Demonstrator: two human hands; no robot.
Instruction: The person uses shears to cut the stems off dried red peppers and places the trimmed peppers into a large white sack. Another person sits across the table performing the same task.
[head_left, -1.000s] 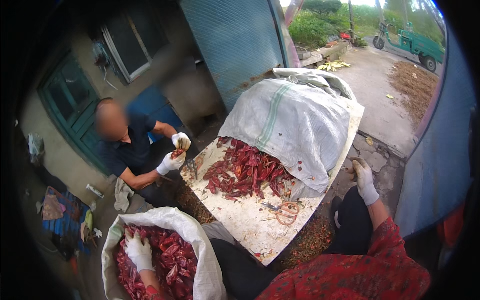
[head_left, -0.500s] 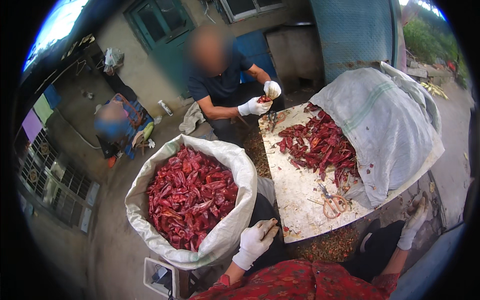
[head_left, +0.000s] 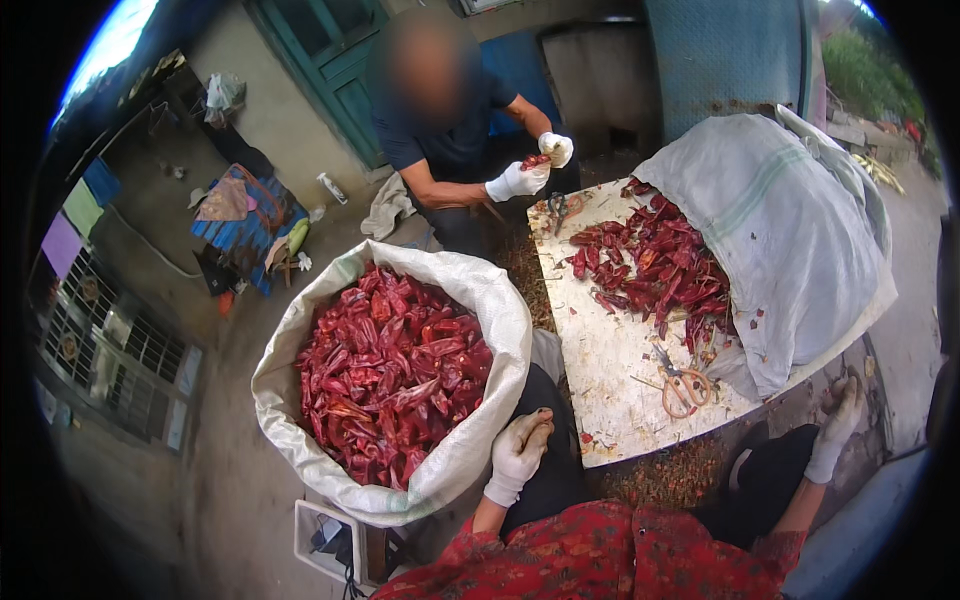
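Note:
My left hand [head_left: 520,458], in a white work glove with darkened fingertips, rests on my dark-trousered leg beside the big white woven sack [head_left: 505,318]. Its fingers are loosely bent, and nothing shows in them. Dried red chilli peppers [head_left: 390,375] fill that sack. My right hand [head_left: 838,432], in a soiled white glove, lies over my other leg, thumb apart from the fingers and holding nothing. Orange-handled scissors [head_left: 685,388] lie on the pale board [head_left: 610,410] between my hands, near a heap of red chillies [head_left: 665,262] coming out from under a grey-white sack [head_left: 790,240].
Across the board sits a person in white gloves [head_left: 520,180], holding a few red chillies. Dark-handled scissors [head_left: 557,208] lie by the board's far left corner. A white plastic bin [head_left: 310,545] stands below the full sack. Chilli scraps [head_left: 660,478] cover the ground under the board.
The view has tilted and shifted a little, so the board and sacks sit slightly higher and further right. My hands stay resting on my legs. The other person's hands have moved slightly around the chillies.

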